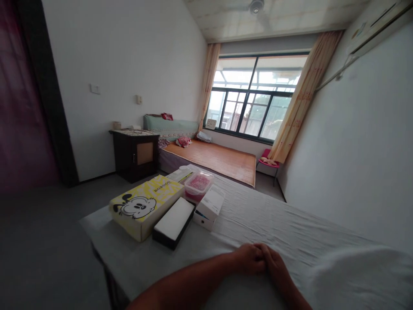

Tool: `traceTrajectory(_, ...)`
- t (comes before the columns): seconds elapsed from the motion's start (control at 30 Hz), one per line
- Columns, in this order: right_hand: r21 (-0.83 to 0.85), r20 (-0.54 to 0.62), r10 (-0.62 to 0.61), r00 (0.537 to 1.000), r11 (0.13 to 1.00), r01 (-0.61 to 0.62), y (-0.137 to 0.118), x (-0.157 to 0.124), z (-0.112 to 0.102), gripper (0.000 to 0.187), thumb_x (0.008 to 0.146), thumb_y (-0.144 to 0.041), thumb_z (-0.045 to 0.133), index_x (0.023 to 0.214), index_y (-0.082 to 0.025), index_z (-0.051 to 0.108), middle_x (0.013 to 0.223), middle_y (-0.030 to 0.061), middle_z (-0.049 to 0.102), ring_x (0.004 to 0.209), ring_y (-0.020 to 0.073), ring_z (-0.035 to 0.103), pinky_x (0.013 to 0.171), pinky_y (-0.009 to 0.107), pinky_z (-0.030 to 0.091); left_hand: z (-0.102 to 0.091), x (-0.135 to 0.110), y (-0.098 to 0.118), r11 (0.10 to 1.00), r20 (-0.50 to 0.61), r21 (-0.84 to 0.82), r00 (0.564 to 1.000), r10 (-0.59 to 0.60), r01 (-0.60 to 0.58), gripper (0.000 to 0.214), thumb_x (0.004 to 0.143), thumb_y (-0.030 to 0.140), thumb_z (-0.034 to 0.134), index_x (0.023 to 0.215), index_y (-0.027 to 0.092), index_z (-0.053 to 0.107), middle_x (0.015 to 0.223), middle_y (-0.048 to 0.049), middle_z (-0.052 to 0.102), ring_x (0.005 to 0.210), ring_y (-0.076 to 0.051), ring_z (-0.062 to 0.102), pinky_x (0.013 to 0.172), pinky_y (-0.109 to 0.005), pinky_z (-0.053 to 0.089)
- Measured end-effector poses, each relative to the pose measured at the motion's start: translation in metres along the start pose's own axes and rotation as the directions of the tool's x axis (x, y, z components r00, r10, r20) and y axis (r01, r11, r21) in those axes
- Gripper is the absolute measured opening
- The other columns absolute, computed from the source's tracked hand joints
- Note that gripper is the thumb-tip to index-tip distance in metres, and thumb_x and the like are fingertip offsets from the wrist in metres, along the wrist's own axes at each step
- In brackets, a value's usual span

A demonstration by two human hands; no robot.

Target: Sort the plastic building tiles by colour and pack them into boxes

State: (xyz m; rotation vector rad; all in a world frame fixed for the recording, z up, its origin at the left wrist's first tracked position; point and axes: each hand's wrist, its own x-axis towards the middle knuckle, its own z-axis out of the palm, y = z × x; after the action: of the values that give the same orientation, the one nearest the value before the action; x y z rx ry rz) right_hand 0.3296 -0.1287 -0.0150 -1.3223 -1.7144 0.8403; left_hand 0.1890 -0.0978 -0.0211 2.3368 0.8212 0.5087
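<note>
My left hand [248, 259] and my right hand [271, 257] are clasped together above the near part of the cloth-covered table [264, 219]. Their fingers are closed around each other, and no object shows in them. Beyond them, to the left, lies a white box [209, 203] with its lid sitting askew. Beside it are a black box with a white top [174, 218] and a yellow-and-white box [146, 206] with a cartoon dog on it. Behind the white box stands a clear plastic tub [199, 183] with pink contents.
A bed with a brown mat [219, 157] stands past the table's far end. Left of it is a dark cabinet [129, 153]. A pink chair [266, 158] is by the curtain [300, 94] under the window. Bunched white cloth [364, 275] lies at the right.
</note>
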Motion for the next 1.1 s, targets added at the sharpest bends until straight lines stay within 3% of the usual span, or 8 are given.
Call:
traceTrajectory(0.17, -0.141, 0.122, 0.03, 0.992, 0.99, -0.013, -0.011, 0.019, -0.003, 0.056, 0.08, -0.066, 0.037, 0.079, -0.02, 0.07, 0.08, 0.0058, 0.071, 0.081, 0.0254, 0.065, 0.078, 0.036, 0.05, -0.034, -0.013, 0.009, 0.97, 0.216, 0.203, 0.972, 0.091, -0.136, 0.021, 0.078, 0.022, 0.059, 0.094, 0.013, 0.069, 0.089, -0.0047, 0.072, 0.08, -0.017, 0.064, 0.066, -0.023, 0.047)
traceTrajectory(0.27, -0.301, 0.073, -0.036, 0.997, 0.952, 0.056, -0.036, 0.05, 0.008, 0.047, 0.079, -0.06, 0.043, 0.089, -0.021, 0.068, 0.085, 0.0064, 0.071, 0.083, 0.0265, 0.064, 0.081, 0.04, 0.047, -0.067, -0.044, 0.01, 0.954, 0.263, 0.227, 0.955, 0.134, -0.196, 0.031, 0.078, 0.022, 0.057, 0.107, 0.018, 0.066, 0.094, -0.0022, 0.072, 0.078, -0.016, 0.065, 0.065, -0.022, 0.047)
traceTrajectory(0.4, -0.369, -0.08, -0.151, 0.985, 0.923, 0.112, -0.089, 0.098, 0.057, 0.054, 0.082, -0.056, 0.041, 0.118, -0.018, 0.056, 0.12, 0.0113, 0.061, 0.111, 0.0279, 0.055, 0.098, 0.042, 0.037, -0.101, -0.098, 0.006, 0.928, 0.199, 0.339, 0.976, 0.089, -0.154, 0.03, 0.079, 0.026, 0.054, 0.107, 0.022, 0.067, 0.091, -0.0021, 0.072, 0.078, -0.018, 0.066, 0.063, -0.024, 0.047)
traceTrajectory(0.5, -0.402, -0.08, -0.036, 0.996, 0.916, 0.001, -0.122, 0.125, 0.107, 0.076, 0.08, -0.061, 0.042, 0.135, -0.009, 0.04, 0.14, 0.0182, 0.042, 0.133, 0.0294, 0.033, 0.108, 0.044, 0.024, -0.113, -0.13, 0.004, 0.882, 0.158, 0.458, 0.986, 0.045, -0.114, 0.028, 0.081, 0.026, 0.052, 0.103, 0.023, 0.068, 0.091, -0.0045, 0.072, 0.079, -0.021, 0.066, 0.061, -0.027, 0.046)
traceTrajectory(0.63, -0.445, -0.029, 0.175, 0.984, 0.879, -0.169, -0.132, 0.144, 0.144, 0.095, 0.075, -0.07, 0.043, 0.142, -0.005, 0.025, 0.149, 0.023, 0.021, 0.139, 0.0334, 0.016, 0.11, 0.049, 0.016, -0.121, -0.159, 0.002, 0.848, 0.107, 0.525, 0.994, 0.02, -0.074, 0.027, 0.083, 0.027, 0.051, 0.104, 0.024, 0.067, 0.09, -0.0052, 0.071, 0.081, -0.023, 0.064, 0.064, -0.03, 0.047)
traceTrajectory(0.77, -0.372, -0.073, 0.246, 0.967, 0.893, -0.255, -0.124, 0.154, 0.133, 0.092, 0.075, -0.061, 0.051, 0.144, -0.008, 0.021, 0.149, 0.0229, 0.022, 0.136, 0.032, 0.026, 0.107, 0.043, 0.026, -0.128, -0.172, 0.003, 0.814, 0.029, 0.579, 0.999, 0.03, -0.041, 0.021, 0.084, 0.027, 0.051, 0.097, 0.024, 0.068, 0.087, -0.0039, 0.07, 0.083, -0.022, 0.063, 0.064, -0.029, 0.047)
traceTrajectory(1.0, -0.397, -0.082, 0.275, 0.958, 0.872, -0.285, -0.139, 0.155, 0.137, 0.109, 0.065, -0.077, 0.048, 0.145, -0.01, 0.019, 0.152, 0.0239, 0.007, 0.136, 0.0445, 0.013, 0.105, 0.054, 0.022, -0.118, -0.154, 0.0, 0.831, -0.025, 0.556, 1.0, 0.017, 0.0, 0.021, 0.084, 0.026, 0.052, 0.099, 0.026, 0.067, 0.089, -0.0034, 0.069, 0.082, -0.022, 0.064, 0.064, -0.029, 0.046)
traceTrajectory(1.1, -0.34, -0.058, 0.308, 0.95, 0.888, -0.309, -0.149, 0.152, 0.141, 0.11, 0.061, -0.066, 0.062, 0.146, -0.012, 0.016, 0.153, 0.0207, 0.0, 0.135, 0.0468, 0.01, 0.103, 0.056, 0.024, -0.101, -0.147, 0.001, 0.835, -0.017, 0.55, 1.0, -0.008, 0.016, 0.02, 0.084, 0.026, 0.053, 0.097, 0.024, 0.068, 0.087, -0.0053, 0.069, 0.081, -0.023, 0.063, 0.065, -0.032, 0.046)
